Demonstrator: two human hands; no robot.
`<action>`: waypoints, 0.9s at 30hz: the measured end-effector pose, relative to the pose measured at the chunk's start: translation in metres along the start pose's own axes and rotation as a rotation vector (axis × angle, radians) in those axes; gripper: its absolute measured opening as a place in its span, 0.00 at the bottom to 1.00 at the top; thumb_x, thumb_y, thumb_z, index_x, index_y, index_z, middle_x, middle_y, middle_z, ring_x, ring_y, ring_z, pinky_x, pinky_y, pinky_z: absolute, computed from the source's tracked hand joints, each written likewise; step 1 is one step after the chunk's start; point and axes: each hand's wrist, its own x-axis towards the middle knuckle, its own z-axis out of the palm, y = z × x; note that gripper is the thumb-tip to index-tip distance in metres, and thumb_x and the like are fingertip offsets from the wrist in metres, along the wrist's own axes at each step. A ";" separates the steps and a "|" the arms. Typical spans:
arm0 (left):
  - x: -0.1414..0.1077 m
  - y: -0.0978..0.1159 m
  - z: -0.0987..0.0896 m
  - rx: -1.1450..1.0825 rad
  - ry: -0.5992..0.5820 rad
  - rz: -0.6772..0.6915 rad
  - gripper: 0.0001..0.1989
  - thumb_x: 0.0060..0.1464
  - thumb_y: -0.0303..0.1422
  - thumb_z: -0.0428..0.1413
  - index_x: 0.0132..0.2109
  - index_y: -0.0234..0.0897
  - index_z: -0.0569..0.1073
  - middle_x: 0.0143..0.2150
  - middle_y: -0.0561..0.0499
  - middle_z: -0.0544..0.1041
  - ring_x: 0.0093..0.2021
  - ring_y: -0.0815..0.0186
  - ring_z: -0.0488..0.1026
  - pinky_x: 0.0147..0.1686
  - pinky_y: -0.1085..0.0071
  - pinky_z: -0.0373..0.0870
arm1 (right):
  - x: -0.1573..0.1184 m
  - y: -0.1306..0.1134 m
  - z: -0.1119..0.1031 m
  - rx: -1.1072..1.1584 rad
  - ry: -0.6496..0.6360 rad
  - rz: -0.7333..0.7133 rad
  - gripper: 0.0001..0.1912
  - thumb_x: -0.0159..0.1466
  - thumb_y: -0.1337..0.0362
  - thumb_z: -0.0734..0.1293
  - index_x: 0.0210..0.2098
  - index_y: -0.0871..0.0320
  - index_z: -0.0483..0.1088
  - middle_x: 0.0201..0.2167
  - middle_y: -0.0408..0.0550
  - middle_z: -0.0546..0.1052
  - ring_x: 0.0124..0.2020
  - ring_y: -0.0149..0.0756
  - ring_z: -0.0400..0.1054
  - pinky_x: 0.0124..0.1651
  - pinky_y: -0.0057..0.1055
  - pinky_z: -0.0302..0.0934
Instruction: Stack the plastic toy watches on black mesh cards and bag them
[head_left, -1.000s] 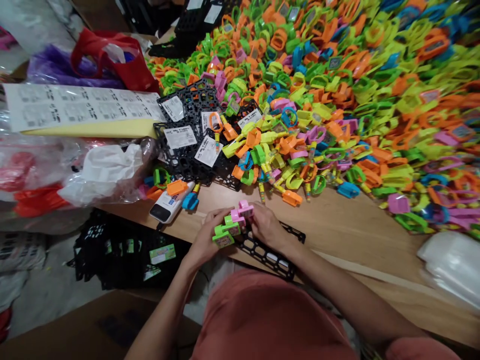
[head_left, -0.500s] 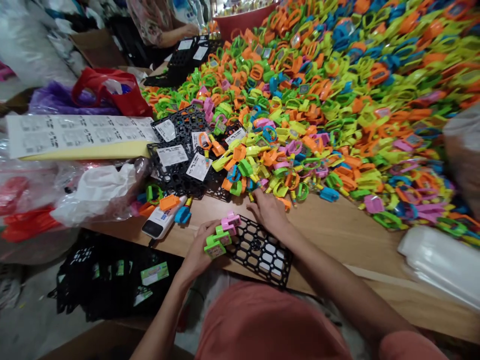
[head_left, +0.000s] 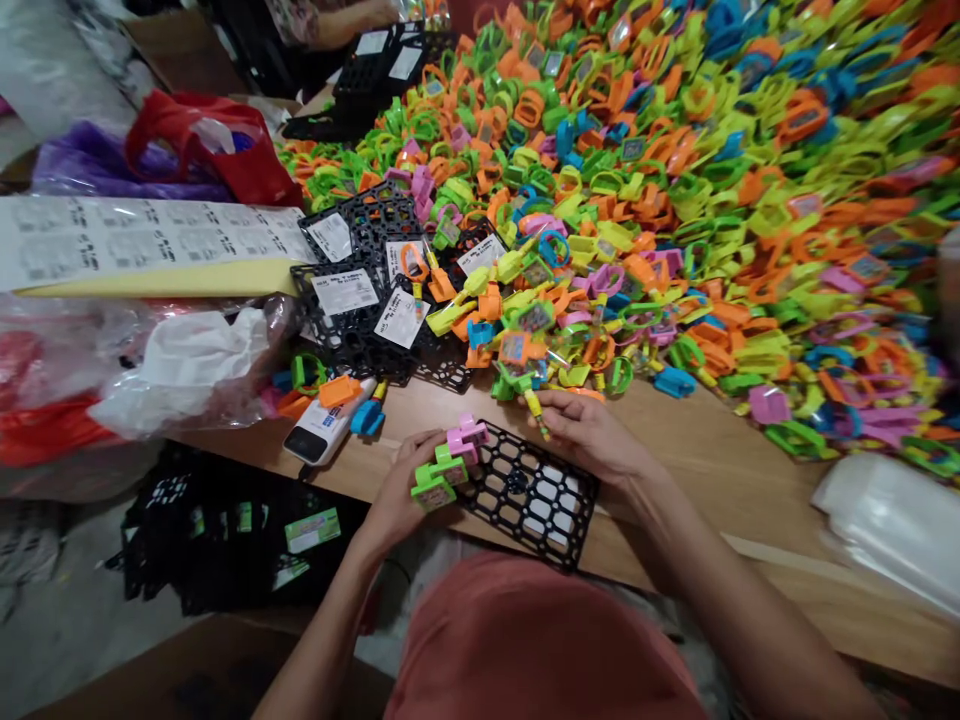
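My left hand [head_left: 405, 490] is closed round several toy watches, two green ones [head_left: 439, 482] and pink ones [head_left: 466, 438], at the left end of a black lattice tray [head_left: 529, 495]. The tray lies at the table's front edge, with white showing through its right part. Just above the tray's upper right edge, my right hand [head_left: 581, 430] pinches a small yellow stick-like piece [head_left: 535, 408]. A green watch [head_left: 511, 382] touches or sits close to the tip of that piece; which of these I cannot tell.
A big heap of colourful toy watches [head_left: 637, 200] covers the table's back. Labelled black trays [head_left: 360, 300], a white device [head_left: 326, 430] and plastic bags [head_left: 202, 370] lie left. Clear plastic [head_left: 892, 520] lies right. Another person's arm [head_left: 356, 18] shows at the top.
My right hand has drawn back from the heap's edge toward the right and now holds a yellow piece. My left hand stays by the tray with the watches. The view has shifted slightly.
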 end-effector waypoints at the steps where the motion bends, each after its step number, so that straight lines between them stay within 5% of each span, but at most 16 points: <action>1: 0.000 0.001 0.000 0.000 -0.009 0.005 0.25 0.55 0.40 0.63 0.59 0.40 0.77 0.58 0.39 0.74 0.60 0.49 0.69 0.64 0.50 0.61 | 0.002 -0.002 0.002 0.024 0.006 -0.018 0.28 0.51 0.47 0.80 0.44 0.57 0.78 0.34 0.47 0.78 0.29 0.32 0.66 0.32 0.28 0.60; 6: -0.001 0.000 0.000 0.016 -0.025 0.016 0.25 0.56 0.39 0.62 0.61 0.41 0.75 0.60 0.39 0.73 0.63 0.48 0.67 0.64 0.50 0.60 | 0.009 -0.004 0.008 -0.211 0.159 -0.199 0.21 0.56 0.52 0.77 0.44 0.58 0.76 0.33 0.45 0.77 0.33 0.34 0.67 0.38 0.32 0.62; 12: -0.002 -0.006 0.002 0.056 0.013 0.041 0.26 0.55 0.36 0.62 0.61 0.40 0.75 0.60 0.39 0.73 0.61 0.49 0.69 0.62 0.52 0.62 | 0.003 0.009 0.016 -0.559 0.132 -0.385 0.08 0.66 0.62 0.66 0.41 0.57 0.75 0.36 0.45 0.77 0.38 0.38 0.70 0.43 0.34 0.63; 19: -0.001 -0.003 0.000 0.065 0.005 0.045 0.23 0.56 0.36 0.60 0.58 0.39 0.76 0.58 0.39 0.74 0.59 0.50 0.70 0.61 0.52 0.64 | 0.022 0.046 0.034 -0.777 0.088 -0.550 0.09 0.66 0.70 0.61 0.41 0.57 0.73 0.34 0.48 0.78 0.36 0.41 0.71 0.41 0.34 0.64; 27: -0.002 -0.010 0.002 0.014 -0.005 0.055 0.29 0.54 0.35 0.64 0.63 0.43 0.74 0.62 0.42 0.72 0.62 0.50 0.68 0.64 0.52 0.63 | 0.043 0.062 0.031 -0.946 -0.049 -0.850 0.16 0.62 0.79 0.57 0.40 0.57 0.69 0.33 0.51 0.74 0.36 0.43 0.66 0.41 0.35 0.63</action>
